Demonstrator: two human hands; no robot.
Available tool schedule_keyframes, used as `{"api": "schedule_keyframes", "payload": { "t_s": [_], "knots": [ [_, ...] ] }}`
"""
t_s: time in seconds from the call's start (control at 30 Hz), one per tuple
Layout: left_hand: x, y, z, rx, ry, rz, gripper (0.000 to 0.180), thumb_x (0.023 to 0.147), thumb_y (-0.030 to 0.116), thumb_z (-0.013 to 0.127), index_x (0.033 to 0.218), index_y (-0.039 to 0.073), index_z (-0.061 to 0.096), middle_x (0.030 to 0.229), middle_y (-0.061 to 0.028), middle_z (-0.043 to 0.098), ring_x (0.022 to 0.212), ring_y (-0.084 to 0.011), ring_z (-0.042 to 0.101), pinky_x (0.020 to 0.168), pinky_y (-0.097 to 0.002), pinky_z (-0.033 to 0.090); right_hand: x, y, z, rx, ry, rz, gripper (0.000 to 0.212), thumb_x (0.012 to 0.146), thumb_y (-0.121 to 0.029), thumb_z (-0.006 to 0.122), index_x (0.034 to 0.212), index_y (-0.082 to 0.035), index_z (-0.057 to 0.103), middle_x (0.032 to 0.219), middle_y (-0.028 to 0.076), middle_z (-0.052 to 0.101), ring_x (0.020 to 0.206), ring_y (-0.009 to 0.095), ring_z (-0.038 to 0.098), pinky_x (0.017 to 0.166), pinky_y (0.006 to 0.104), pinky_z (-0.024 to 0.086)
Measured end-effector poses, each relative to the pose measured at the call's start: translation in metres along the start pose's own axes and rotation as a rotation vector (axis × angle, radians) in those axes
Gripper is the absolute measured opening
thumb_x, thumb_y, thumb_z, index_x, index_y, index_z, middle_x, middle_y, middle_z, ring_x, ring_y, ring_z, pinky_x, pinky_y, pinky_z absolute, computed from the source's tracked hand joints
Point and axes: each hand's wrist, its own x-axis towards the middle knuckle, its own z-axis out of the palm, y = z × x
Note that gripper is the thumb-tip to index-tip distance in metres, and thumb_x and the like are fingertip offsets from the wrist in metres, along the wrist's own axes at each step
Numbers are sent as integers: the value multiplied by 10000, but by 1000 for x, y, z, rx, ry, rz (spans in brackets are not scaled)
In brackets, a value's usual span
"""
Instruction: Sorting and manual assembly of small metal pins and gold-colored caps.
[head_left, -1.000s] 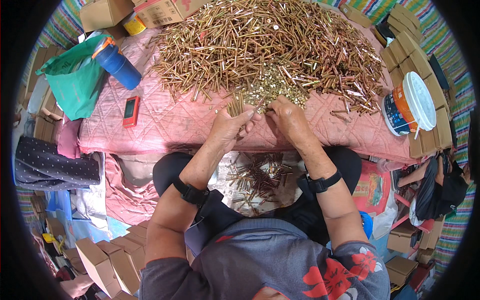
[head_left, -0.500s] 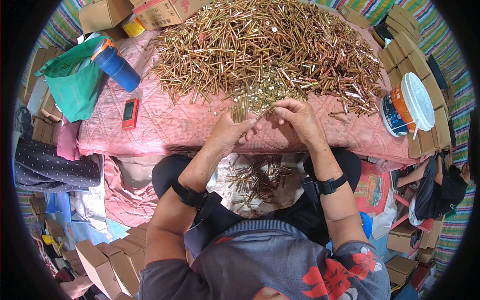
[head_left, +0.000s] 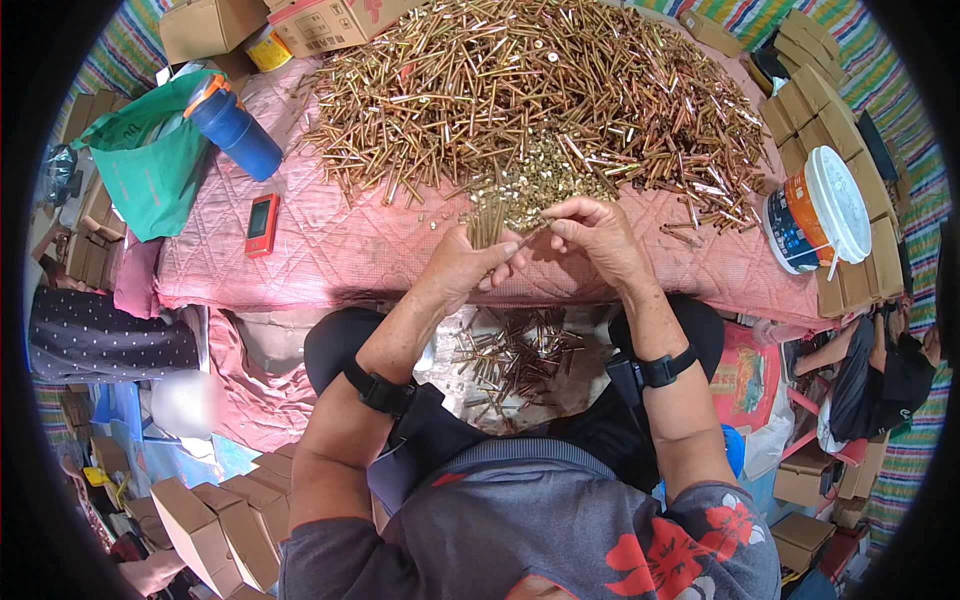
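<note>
My left hand [head_left: 468, 268] is closed around an upright bundle of thin brass-coloured metal rods [head_left: 486, 222]. Between its thumb and fingers a single rod [head_left: 533, 234] slants up toward my right hand. The thumb and fingertips of my right hand [head_left: 592, 235] pinch at that rod's far end; whether a small part sits there is too small to tell. Just beyond both hands lies a heap of small nut-like metal pieces [head_left: 535, 190], some pale. Behind it spreads a large pile of similar rods [head_left: 530, 90] on a pink quilted cover [head_left: 350, 250].
A red handheld device [head_left: 261, 225], a blue bottle [head_left: 235, 130] and a green bag [head_left: 145, 170] are at the left. A white-lidded bucket [head_left: 815, 215] stands right. More rods [head_left: 518, 355] lie between my knees. Cardboard boxes [head_left: 225, 530] stand around; another person [head_left: 870, 375] sits far right.
My right hand has shifted very slightly, still pinching near the rod's end. The bundle in my left hand stays nearly in place. At the left edge, a person in dark dotted cloth has moved a little.
</note>
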Motion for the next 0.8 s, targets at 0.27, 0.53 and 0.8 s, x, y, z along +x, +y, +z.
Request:
{"api": "schedule_keyframes", "payload": {
  "t_s": [0.27,0.53,0.8],
  "knots": [
    [-1,-7,-3,63,-7,30,204,889,119,614,1018,-37,594,756,-70,651,540,-56,537,436,-174,398,3,4,-1,-84,-52,-78,72,846,-92,676,870,-29,652,720,-30,590,613,36,511,554,182,430],
    [0,-8,-4,78,-19,37,215,890,133,619,1025,-33,599,765,-75,655,545,-56,542,440,-171,395,7,11,-3,-149,5,-93,98,843,-120,690,817,-49,627,687,-61,559,589,17,477,498,183,390],
    [-2,-2,2,12,2,-12,145,886,121,636,940,-4,586,757,-90,641,514,-64,522,407,-170,366,3,3,3,-86,-30,-64,83,853,-102,670,879,-35,630,693,-33,560,555,34,474,481,183,383]
  ]
}}
